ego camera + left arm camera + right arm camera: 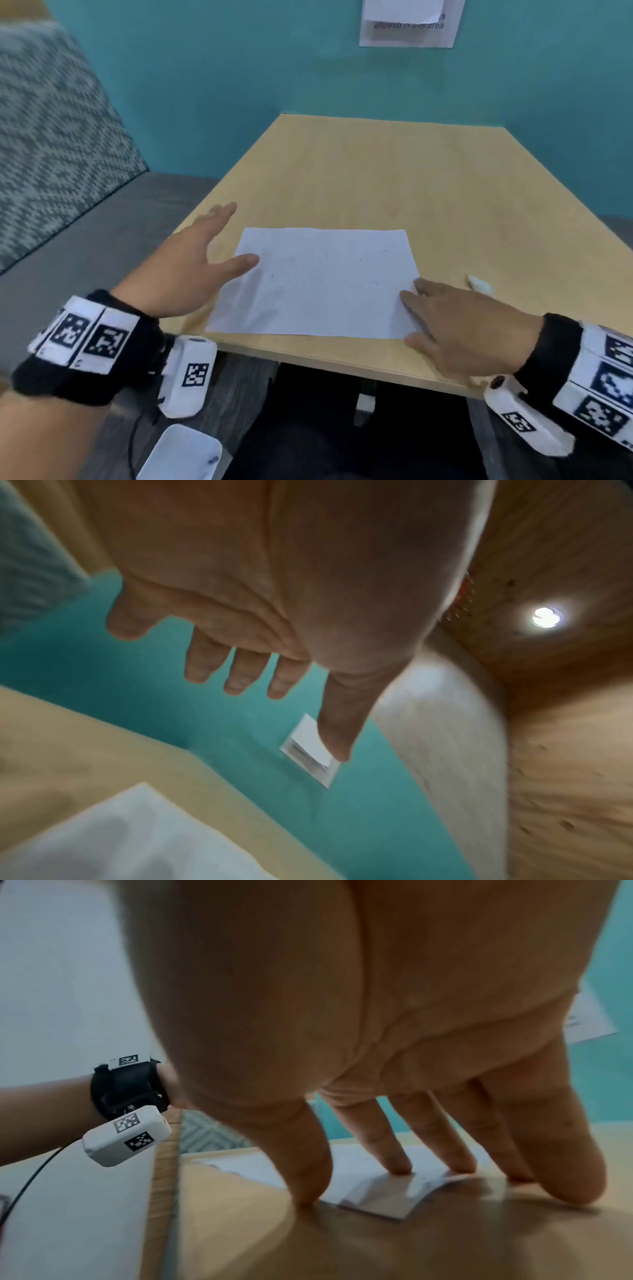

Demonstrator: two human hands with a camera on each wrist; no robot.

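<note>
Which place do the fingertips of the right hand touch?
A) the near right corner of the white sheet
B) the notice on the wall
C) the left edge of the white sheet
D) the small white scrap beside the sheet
A: the right hand sets its fingertips on that corner of the white sheet, which lies on the table.

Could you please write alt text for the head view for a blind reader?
A white sheet of paper lies flat on a light wooden table, the right hand resting straight fingers on its near right corner. The left hand, fingers spread, is at the sheet's left edge. Behind is a teal wall.
</note>
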